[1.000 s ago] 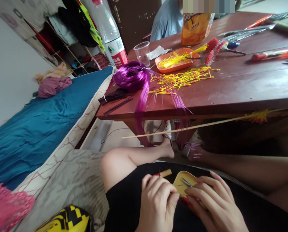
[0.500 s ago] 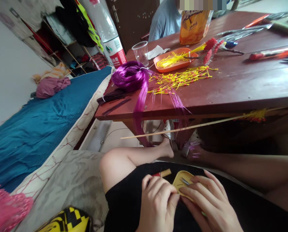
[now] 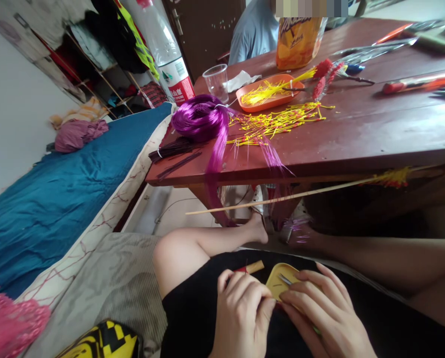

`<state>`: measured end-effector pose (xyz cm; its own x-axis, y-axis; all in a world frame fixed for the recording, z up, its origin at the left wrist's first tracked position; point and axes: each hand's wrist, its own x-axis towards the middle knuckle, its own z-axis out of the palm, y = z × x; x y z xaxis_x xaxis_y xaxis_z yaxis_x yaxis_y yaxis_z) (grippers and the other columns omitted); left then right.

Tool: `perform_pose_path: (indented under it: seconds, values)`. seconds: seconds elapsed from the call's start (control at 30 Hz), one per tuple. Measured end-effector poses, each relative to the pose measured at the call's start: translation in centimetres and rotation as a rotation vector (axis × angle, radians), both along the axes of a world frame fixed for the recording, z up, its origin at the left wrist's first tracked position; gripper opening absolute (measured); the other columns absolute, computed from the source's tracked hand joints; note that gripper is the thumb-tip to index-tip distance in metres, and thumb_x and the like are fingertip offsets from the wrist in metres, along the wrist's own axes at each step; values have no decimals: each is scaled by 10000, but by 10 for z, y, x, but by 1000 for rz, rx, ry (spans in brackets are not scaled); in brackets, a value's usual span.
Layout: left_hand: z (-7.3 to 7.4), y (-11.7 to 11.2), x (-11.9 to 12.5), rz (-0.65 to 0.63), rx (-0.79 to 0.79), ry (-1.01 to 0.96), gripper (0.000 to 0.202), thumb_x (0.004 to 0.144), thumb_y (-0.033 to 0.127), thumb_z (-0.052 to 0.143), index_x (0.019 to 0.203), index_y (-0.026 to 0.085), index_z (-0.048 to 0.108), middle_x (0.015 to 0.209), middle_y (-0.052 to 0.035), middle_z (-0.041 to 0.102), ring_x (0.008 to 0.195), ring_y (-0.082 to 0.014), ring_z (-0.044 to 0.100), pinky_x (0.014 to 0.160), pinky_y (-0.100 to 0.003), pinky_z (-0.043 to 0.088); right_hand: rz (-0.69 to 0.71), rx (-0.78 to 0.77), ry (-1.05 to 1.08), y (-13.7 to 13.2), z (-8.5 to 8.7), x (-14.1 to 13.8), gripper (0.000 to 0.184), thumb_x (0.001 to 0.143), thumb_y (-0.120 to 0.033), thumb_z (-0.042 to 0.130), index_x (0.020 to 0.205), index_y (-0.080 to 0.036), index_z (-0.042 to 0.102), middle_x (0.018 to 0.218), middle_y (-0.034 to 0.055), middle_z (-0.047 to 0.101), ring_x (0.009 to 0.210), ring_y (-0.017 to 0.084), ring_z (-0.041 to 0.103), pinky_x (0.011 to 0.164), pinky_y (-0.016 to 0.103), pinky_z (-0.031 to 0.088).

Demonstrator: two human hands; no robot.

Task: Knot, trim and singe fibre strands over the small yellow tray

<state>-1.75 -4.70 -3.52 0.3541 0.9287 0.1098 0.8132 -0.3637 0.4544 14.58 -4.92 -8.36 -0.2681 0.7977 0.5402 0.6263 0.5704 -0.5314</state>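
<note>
Above my lap, my left hand [image 3: 242, 306] is closed in a pinch. A thin dark stem [image 3: 246, 265] pokes up at its knuckles. My right hand [image 3: 324, 311] is beside it, fingers bent and fingertips close to my left thumb; what they pinch is too small to make out. Partly under the right fingers lies a small yellow tray [image 3: 274, 279]. The pointed silver tip of a metal tool [image 3: 285, 279] shows over it, its other end hidden by the hand. Just beyond the left hand is a tan and red piece [image 3: 255, 267] on the black cloth.
A red-brown table [image 3: 360, 134] ahead bears a purple fibre bundle [image 3: 196, 117], yellow red-tipped stamens [image 3: 282, 122], an orange dish [image 3: 240, 103] and a plastic cup [image 3: 217, 82]. A thin stick [image 3: 282, 199] crosses before its edge. A person in blue [image 3: 254, 35] sits behind.
Both hands keep nearly the same place, with only slight finger movement. The view has shifted very slightly; objects on the table have not moved.
</note>
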Motion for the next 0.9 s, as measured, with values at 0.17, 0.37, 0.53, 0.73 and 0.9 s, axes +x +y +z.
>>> perform_pose_path:
  seconds: [0.17, 0.37, 0.53, 0.73, 0.9]
  values:
    - [-3, -2, -1, 6, -10, -41, 146, 856, 141, 455, 727, 184, 506, 698, -1, 593, 712, -158, 556, 782, -331, 333, -25, 22, 19, 1, 4, -1, 106, 800, -191, 556, 898, -213, 592, 796, 29, 671, 869, 241, 577, 925, 426, 312]
    - [1, 3, -3, 67, 19, -155, 132, 850, 166, 465, 736, 173, 532, 669, -13, 579, 670, -169, 524, 696, -317, 357, -154, -22, 30, 9, 6, 28, 110, 835, -224, 506, 914, -173, 562, 842, 86, 624, 825, 234, 566, 768, 353, 429]
    - [4, 11, -3, 109, -14, -255, 199, 862, 167, 455, 674, 174, 522, 635, -15, 573, 637, -154, 517, 616, -270, 380, 43, -605, -348, 3, -35, 20, 201, 793, -86, 469, 811, -199, 635, 765, 52, 674, 710, 205, 632, 638, 288, 460]
    - [2, 11, 1, 105, -78, -335, 245, 857, 199, 461, 619, 178, 518, 593, -18, 574, 616, -157, 531, 642, -275, 399, -5, -761, -420, -6, -68, -27, 304, 735, 56, 431, 752, -121, 677, 820, 171, 704, 808, 308, 655, 683, 352, 452]
    - [-4, 4, 0, 111, -169, -462, 306, 859, 252, 460, 566, 175, 499, 532, -5, 526, 555, -136, 507, 595, -248, 379, 10, -868, -263, -6, -55, -19, 217, 792, -42, 457, 852, -125, 649, 848, 152, 707, 802, 275, 660, 702, 335, 476]
